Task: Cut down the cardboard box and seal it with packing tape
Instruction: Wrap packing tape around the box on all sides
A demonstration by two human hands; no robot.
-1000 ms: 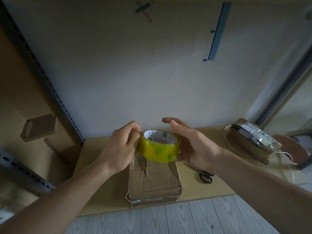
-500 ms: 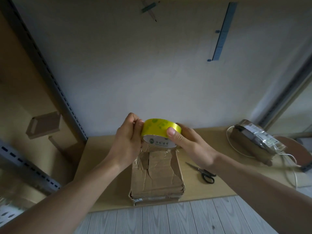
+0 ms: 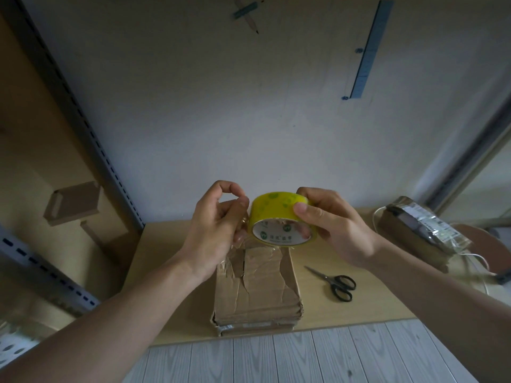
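Now the tape roll (image 3: 276,211) has tipped up, core facing cam, w/ R hand (image 3: 334,230) gripping it; L hand (image 3: 213,230) pinches at its edge, prob. finding the end. Box (image 3: 257,294) waits on counter (image 3: 373,299) below, unsealed.

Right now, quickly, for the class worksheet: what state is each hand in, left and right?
Left hand: pinches the loose tape end beside the tape roll.
Right hand: grips the tape roll, thumb on its outer face.
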